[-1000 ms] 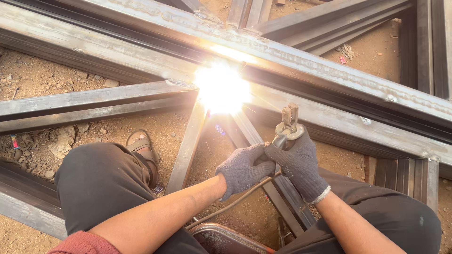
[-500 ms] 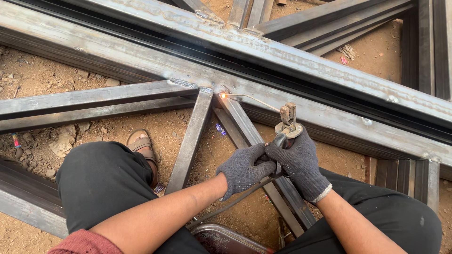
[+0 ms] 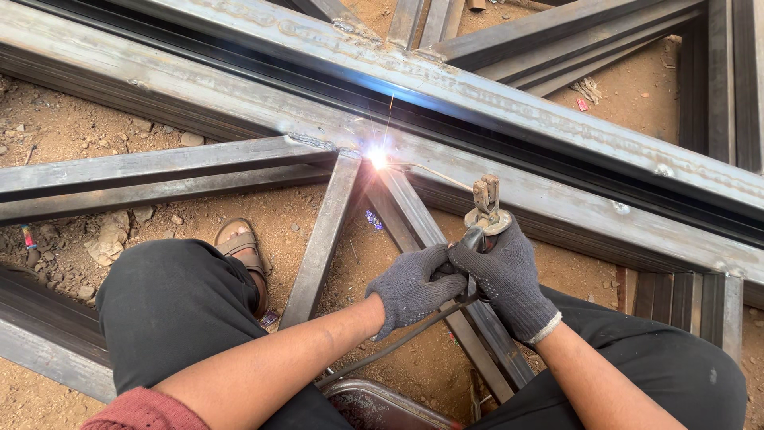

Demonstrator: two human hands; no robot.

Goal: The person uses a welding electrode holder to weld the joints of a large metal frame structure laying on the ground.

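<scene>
Head camera looked down on two hands in dark grey knitted gloves. The right hand was clenched around the metal electrode holder, and the left hand closed over the holder's handle just beside it, touching the right. The thin welding rod ran from the holder to a bright spark where grey steel bars met the long steel beam. A black cable trailed below the hands.
</scene>
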